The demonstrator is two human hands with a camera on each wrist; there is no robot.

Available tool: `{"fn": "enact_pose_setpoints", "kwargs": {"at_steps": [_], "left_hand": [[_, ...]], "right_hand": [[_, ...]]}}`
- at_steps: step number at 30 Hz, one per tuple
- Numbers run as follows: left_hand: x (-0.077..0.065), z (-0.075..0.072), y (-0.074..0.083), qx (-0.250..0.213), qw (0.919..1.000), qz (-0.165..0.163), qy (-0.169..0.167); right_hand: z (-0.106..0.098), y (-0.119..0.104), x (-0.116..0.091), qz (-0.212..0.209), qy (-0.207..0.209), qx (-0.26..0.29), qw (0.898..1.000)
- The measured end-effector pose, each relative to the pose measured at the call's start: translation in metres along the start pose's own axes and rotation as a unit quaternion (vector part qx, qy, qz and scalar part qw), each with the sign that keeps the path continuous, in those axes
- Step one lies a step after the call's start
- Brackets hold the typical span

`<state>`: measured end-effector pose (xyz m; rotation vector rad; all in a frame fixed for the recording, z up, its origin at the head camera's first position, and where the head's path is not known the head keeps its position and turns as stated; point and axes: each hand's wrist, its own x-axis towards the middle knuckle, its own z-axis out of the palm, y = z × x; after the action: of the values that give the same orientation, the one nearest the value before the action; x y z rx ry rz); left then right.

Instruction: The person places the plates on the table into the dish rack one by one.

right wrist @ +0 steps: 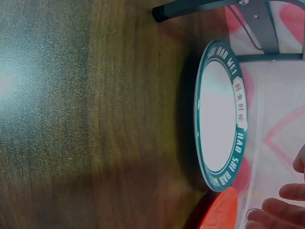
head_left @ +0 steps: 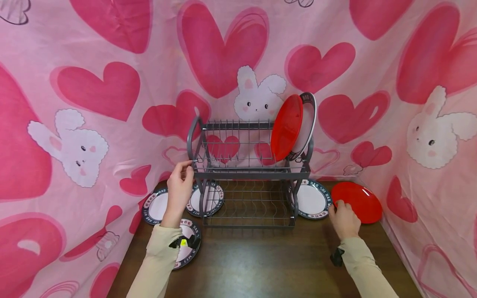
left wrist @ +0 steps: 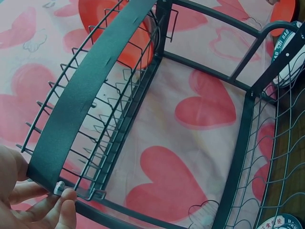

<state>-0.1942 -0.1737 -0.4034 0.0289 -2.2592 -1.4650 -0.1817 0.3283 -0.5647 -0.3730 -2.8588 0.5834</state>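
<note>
A dark two-tier dish rack (head_left: 251,175) stands on the table. My left hand (head_left: 179,186) grips the front left corner of its upper tier; in the left wrist view, fingers and thumb lie on either side of that corner. Upright at the upper tier's right end are a red plate (head_left: 287,128) and, behind it, a white plate with a patterned rim (head_left: 312,114). My right hand (head_left: 344,219), fingers loosely bent and holding nothing, hovers by a red plate (head_left: 359,203) and a white plate with a dark lettered rim (head_left: 312,200) on the table.
Left of the rack lie more white plates with lettered rims: one at the far left (head_left: 156,207), one (head_left: 206,198) partly behind the rack leg, and one (head_left: 188,254) partly under my left forearm. Pink heart-printed cloth (head_left: 223,49) encloses the wooden table (head_left: 261,265).
</note>
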Motion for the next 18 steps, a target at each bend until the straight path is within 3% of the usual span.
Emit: {"fn": "enact_pose_setpoints", "kwargs": {"at_steps": [18], "left_hand": [[0.0, 0.001, 0.0, 0.002, 1.0, 0.0, 0.003]], "right_hand": [[0.028, 0.008, 0.005, 0.04, -0.063, -0.008, 0.997]]}}
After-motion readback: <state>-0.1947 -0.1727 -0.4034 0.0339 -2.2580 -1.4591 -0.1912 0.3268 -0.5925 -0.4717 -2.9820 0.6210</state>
